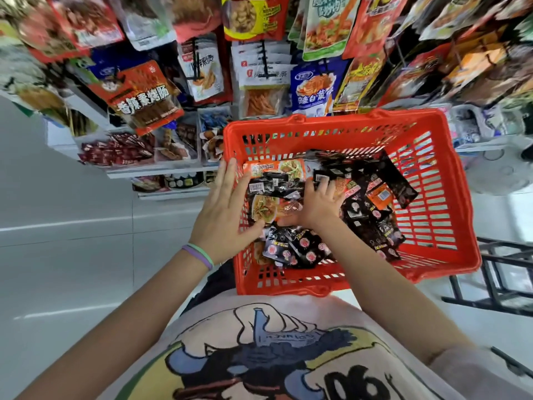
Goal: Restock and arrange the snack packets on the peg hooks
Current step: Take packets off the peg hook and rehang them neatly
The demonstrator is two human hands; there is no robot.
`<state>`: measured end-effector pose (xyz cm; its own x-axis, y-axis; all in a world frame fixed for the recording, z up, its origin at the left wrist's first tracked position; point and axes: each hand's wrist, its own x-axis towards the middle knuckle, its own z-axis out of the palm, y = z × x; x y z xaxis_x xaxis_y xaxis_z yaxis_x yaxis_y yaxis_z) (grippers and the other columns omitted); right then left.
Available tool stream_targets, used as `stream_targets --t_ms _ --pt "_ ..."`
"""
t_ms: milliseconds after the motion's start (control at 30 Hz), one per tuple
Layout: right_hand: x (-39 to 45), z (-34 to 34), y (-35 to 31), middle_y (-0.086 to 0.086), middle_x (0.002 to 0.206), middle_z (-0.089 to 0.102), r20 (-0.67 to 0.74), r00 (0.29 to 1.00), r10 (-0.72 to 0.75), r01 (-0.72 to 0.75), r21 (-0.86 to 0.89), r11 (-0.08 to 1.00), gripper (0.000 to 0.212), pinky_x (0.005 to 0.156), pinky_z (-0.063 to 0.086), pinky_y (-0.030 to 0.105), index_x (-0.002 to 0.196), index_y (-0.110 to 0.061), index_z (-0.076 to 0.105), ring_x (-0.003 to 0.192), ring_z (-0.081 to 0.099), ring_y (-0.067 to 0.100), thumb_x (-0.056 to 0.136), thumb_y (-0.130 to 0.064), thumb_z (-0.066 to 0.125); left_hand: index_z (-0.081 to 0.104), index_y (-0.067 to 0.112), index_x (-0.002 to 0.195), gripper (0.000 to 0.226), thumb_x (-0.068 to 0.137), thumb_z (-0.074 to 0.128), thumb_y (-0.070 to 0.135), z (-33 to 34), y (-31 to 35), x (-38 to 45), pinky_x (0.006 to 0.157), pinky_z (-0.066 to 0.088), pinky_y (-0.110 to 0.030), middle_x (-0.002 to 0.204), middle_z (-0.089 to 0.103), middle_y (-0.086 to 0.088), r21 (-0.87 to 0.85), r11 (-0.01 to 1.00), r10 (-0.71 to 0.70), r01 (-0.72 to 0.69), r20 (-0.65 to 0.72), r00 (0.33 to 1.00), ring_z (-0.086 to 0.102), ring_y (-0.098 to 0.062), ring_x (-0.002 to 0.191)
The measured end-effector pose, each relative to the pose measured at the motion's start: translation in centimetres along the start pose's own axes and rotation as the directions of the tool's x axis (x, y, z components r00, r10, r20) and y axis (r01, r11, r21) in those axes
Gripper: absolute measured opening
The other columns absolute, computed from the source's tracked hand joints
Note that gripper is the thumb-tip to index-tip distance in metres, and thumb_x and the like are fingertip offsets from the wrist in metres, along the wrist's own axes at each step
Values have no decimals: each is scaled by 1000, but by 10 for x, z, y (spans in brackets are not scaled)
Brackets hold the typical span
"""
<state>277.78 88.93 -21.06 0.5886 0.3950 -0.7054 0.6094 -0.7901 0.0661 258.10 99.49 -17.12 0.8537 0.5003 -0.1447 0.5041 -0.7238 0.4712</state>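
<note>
A red plastic basket in front of me holds several snack packets, mostly black ones and a few orange ones with pictured food. My left hand lies with straight fingers against the left side of a small stack of packets at the basket's left wall. My right hand rests on the same stack from the right, fingers bent over the packets. Above the basket, peg hooks carry hanging snack packets.
Rows of hanging packets fill the rack above and to both sides. Low shelf bins with small snacks sit left of the basket. A black metal frame stands at the right. Grey floor tiles lie to the left.
</note>
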Motion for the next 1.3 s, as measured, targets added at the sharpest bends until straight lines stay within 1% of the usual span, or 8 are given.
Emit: stream_targets --t_ms 267,400,567,800,900,1033,1200,1300 --pt "-2 -3 6 15 147 36 -242 947 -213 217 -10 976 93 121 20 50 139 -12 46 140 30 34 70 -68 76 14 14 163 90 90 40 60 4 -2 0 126 7 -47 171 -11 -10 -15 1000 15 -16 -23 1000 -15 -23 157" --pt "-7 4 4 8 140 53 -268 878 -396 404 -27 914 73 123 16 45 140 -15 50 137 40 29 81 -45 80 15 13 163 90 90 39 60 3 -1 1 126 7 -46 171 -10 -11 -8 1000 10 -10 -24 1000 -14 -24 157" --pt "-18 7 -2 9 138 56 -293 853 -431 413 -126 902 67 120 21 42 138 -11 47 133 45 29 85 -38 78 13 13 163 91 89 37 62 1 2 0 125 2 -41 171 -11 -10 14 1000 -4 4 -5 1000 -15 -23 157" --pt "-21 -22 19 10 115 65 -103 913 -395 408 292 865 59 87 49 34 127 -7 64 106 61 28 79 -33 85 11 16 164 93 88 36 64 1 3 1 127 6 -46 171 -14 -6 -17 999 -33 34 12 999 -17 -20 157" --pt "-36 -34 37 4 118 65 -188 927 -325 373 552 746 62 88 47 30 133 -8 61 104 60 18 81 -31 84 10 17 164 95 88 40 66 -5 4 0 128 6 -46 170 -15 -5 -33 999 -38 39 32 999 -18 -19 156" --pt "-69 -57 60 -8 79 70 -313 915 -252 397 805 441 20 62 48 20 94 -25 70 63 61 1 81 -19 84 13 20 163 106 79 42 79 -27 24 3 127 1 -40 171 -3 -1 -154 987 -44 51 49 998 -10 -16 157" --pt "-101 -75 67 -17 91 77 -380 896 -231 427 881 204 24 77 50 11 98 -28 72 88 71 -1 81 -15 82 48 32 147 75 81 81 47 -58 67 32 108 39 -25 138 55 16 -415 906 29 79 248 968 49 -7 133" --pt "-106 -80 73 -12 95 78 -410 901 -142 425 899 101 20 79 52 15 98 -26 73 93 72 5 83 -14 80 61 38 126 47 84 82 33 -65 73 50 100 45 -22 116 63 24 -493 849 28 191 402 915 60 -7 119"
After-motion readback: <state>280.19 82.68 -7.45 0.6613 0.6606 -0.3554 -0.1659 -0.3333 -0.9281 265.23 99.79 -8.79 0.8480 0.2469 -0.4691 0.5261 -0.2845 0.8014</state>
